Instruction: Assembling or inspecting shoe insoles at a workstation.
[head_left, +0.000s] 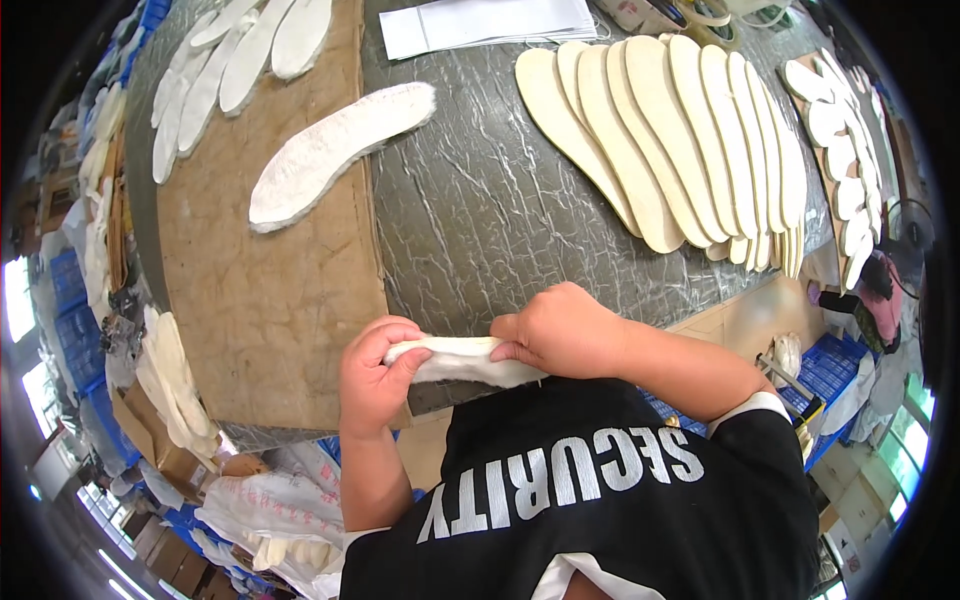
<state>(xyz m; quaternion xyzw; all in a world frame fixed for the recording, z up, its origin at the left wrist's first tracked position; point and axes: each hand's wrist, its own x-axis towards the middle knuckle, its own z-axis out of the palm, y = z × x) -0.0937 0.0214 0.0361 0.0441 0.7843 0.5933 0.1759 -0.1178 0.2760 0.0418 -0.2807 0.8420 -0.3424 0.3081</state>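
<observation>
Pressing against the near edge of the worktop (480,210), one white fleecy insole (460,360) is held between both hands: the left hand (375,375) is clenched around its left end, and the right hand (560,330) is closed over its right end with the fingers curled on top. One more fleecy insole (335,150) is seen lying alone on the brown cardboard sheet (270,300) that covers the left part of the worktop, well apart from the hands. A fan of roughly five fleecy insoles (225,60) is laid at the far left corner. About nine smooth cream insoles (680,140) are spread overlapping on the grey crinkled surface at the right, and a row of smaller white pieces (840,150), too many and too overlapped to be counted, is set beyond them. Sheets of white paper (490,25) are placed at the far edge. Nothing is set between the hands and the cream insoles.
</observation>
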